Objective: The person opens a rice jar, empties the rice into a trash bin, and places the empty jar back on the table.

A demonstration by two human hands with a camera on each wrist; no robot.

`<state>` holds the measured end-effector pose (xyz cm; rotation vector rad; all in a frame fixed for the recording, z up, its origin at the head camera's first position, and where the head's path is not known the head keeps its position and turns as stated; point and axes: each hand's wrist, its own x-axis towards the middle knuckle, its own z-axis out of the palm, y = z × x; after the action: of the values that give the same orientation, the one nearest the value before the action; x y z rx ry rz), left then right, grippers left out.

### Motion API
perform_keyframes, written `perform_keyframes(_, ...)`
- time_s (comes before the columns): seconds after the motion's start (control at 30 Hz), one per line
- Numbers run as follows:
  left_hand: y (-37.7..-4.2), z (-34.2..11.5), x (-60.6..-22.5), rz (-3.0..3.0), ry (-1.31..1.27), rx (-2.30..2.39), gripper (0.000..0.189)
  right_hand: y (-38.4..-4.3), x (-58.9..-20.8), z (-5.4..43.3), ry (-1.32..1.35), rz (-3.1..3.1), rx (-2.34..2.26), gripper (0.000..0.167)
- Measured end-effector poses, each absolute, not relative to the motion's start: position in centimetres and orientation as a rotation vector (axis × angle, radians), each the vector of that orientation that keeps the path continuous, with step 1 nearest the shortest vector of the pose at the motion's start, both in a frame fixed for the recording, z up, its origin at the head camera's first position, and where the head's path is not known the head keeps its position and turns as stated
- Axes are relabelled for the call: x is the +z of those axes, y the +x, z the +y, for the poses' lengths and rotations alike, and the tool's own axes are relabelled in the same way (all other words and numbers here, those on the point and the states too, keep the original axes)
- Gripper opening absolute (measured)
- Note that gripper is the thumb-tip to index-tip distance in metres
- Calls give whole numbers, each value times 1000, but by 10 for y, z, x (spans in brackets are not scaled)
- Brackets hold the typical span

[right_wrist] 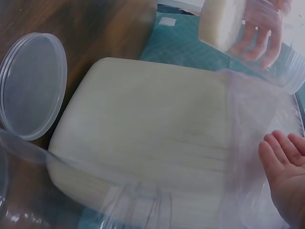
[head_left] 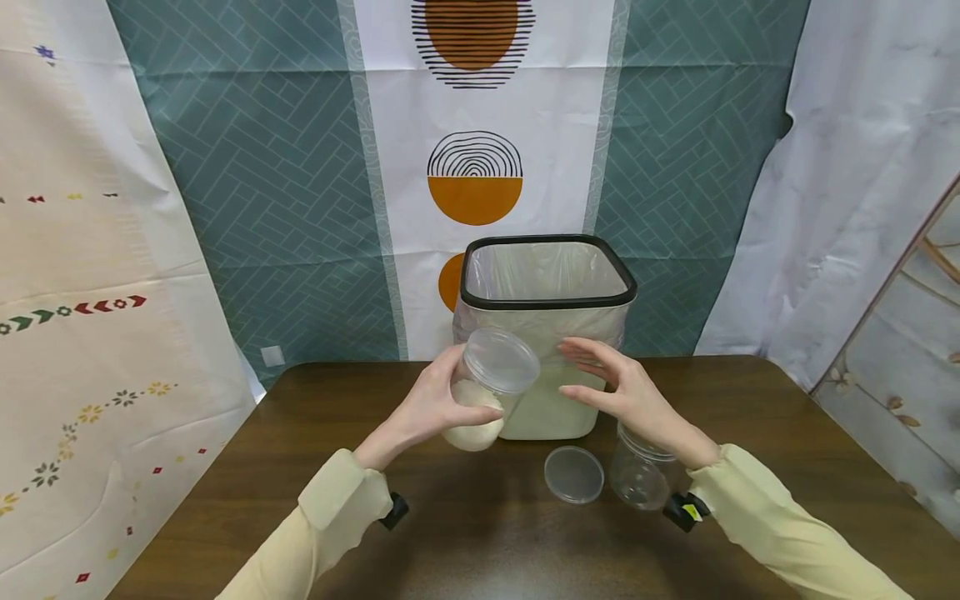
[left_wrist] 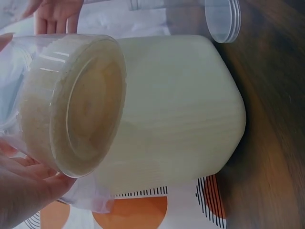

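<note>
While the left side of the tabletop [head_left: 300, 433] is backed by a patterned cloth [head_left: 247, 167], the space just right of it is reached into by the left hand [head_left: 442, 392]. By that hand a clear jar [head_left: 501, 367] is firmly gripped, its wall clasped between the thumb on the near side and the fingers wrapped round the far side. The jar is held clear of the wood, tilted with its round top leaning to the right, and its lower part is filled with pale contents [head_left: 472, 427]. Behind it, a pale bin [head_left: 555, 417] is stood on the table, its black rim [head_left: 547, 303] fitted over a translucent liner [head_left: 517, 271]. In front of the bin, a round translucent lid [head_left: 573, 477] is laid flat. Farther right, the right hand [head_left: 618, 383] is held before the bin, thumb and fingers spread well apart with nothing grasped; a gap is left between it and the gripped jar. Beneath the right wrist, a second clear jar [head_left: 641, 482] is placed just beside the lid, partly hidden by the forearm.
</note>
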<state>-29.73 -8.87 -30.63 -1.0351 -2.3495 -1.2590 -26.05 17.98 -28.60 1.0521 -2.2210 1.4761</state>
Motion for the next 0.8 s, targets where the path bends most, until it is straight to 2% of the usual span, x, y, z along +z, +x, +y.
perform_keyframes(0.3,-298,-81,-308,-2335,-1062,-1239,71,-260,-285,170,1037,-2218,1503,58)
perform_keyframes(0.57,-299,-74,-303,-2330,-1103,-1231,72,-279,-301,169,1061,-2193,1495,65)
perform_keyframes(0.8,-299,-69,-300,-2313,-1139,-1220,71,-281,-303,166,1015,-2236,1478,68)
